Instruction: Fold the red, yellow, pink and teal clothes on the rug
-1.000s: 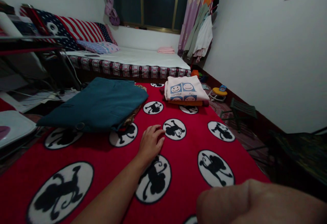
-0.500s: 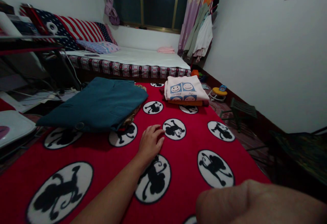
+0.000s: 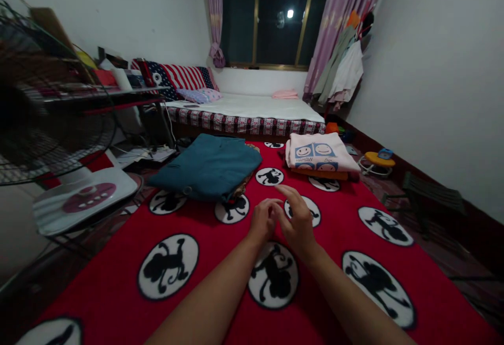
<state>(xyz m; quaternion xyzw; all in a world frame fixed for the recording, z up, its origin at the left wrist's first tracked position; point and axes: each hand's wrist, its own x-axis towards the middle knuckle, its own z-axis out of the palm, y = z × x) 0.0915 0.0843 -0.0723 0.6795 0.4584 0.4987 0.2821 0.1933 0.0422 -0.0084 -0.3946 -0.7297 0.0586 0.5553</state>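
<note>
Over the red blanket [image 3: 220,250] with white circles and black monkey figures, both of my hands reach forward close together. My left hand [image 3: 263,220] has loosely bent fingers and holds nothing. Beside it, my right hand [image 3: 298,221] is open, its fingers stretched forward and its thumb side turned to the left hand. The fingertips are near each other; whether they touch I cannot tell. Beyond them on the left lies a folded teal garment [image 3: 208,169] on top of a brown patterned cloth. At the far right sits a stack topped by a folded pale pink shirt [image 3: 338,153] with smiley faces.
A fan [image 3: 55,119] and a white chair with a pink circle [image 3: 114,213] stand at the left, near a cluttered desk [image 3: 129,93]. At the back is a bed [image 3: 244,104] under the window. A yellow stool [image 3: 378,160] and folding stool [image 3: 433,195] stand along the right wall.
My right hand has moved from the near right corner to the middle, beside my left hand. My left fingers are more bent. The view has shifted left, bringing in the fan and chair.
</note>
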